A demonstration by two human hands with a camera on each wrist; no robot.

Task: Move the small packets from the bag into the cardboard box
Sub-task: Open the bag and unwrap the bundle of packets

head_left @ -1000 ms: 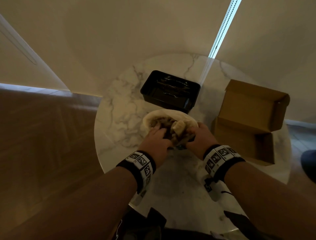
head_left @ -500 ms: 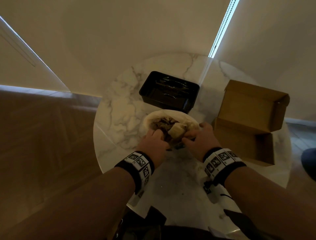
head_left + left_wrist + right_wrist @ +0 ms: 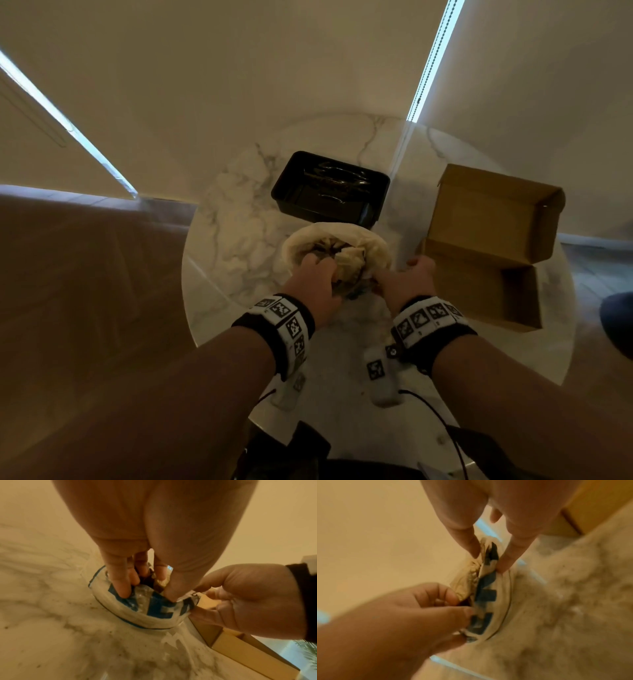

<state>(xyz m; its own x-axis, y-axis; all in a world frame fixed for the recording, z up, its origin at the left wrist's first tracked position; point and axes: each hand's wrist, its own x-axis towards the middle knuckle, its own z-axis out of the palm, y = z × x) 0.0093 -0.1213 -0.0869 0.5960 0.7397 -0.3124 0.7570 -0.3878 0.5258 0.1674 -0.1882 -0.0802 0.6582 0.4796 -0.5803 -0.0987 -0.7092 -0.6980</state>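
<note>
The right hand (image 3: pixel 406 279) has slid out along the rim, both hands pinching the bag (image 3: pixel 337 241); left hand (image 3: pixel 313 281) should spread wider before reaching the packets (image 3: pixel 346 255)

bag (image 3: pixel 370 244): 1 | cardboard box (image 3: pixel 486 246): 1 | black tray (image 3: pixel 329 192): 1 | hands: 2 | packets: uncountable

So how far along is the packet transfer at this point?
Barely started. The cardboard box stands open on the table and what shows of its inside holds no packets. In hand: the left hand and right hand grip the near rim of the bag, holding its mouth open over the packets. Left: every packet.
</note>
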